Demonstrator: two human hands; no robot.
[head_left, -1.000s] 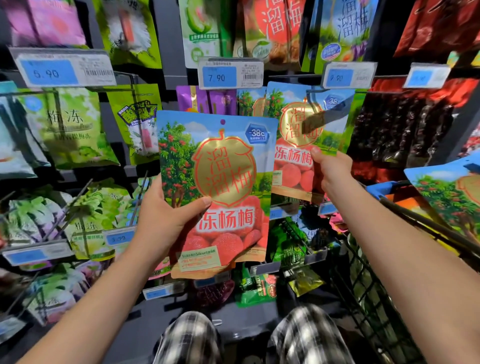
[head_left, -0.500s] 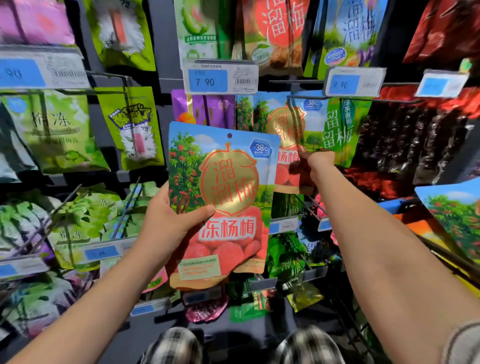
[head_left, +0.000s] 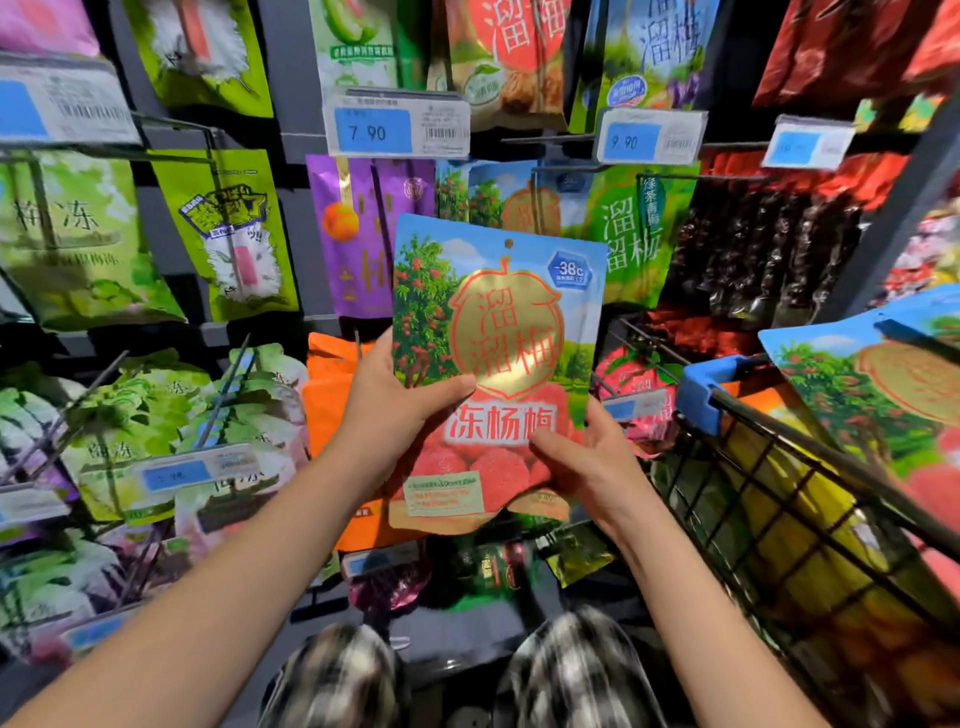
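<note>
Fingers (head_left: 448, 387) on the left hand (head_left: 389, 423) are clamped on the red-and-blue bayberry pouch (head_left: 501, 332). The thumb lies across the front near its left edge, and the rest are tucked behind where I can't see them. Right hand (head_left: 589, 467) does pretty much the same at the lower right corner, thumb pressed on the front and the other fingers wrapped round the back edge. So both hands grip it, upright, front facing the camera.

The pouch sits below and a bit right of the 7.90 price tag (head_left: 397, 124), held out in front of the hanging packs. Directly under that tag hang purple pouches (head_left: 358, 244), partly covered by the held one. Well off to the tag's lower left are green pouches (head_left: 130, 415) on pegs. Far to the tag's lower right is a wire shopping cart (head_left: 698, 389) with a blue corner, and a matching pouch (head_left: 872, 405) lies in it. Plaid knees (head_left: 337, 675) show way below the tag, pretty blurry.
</note>
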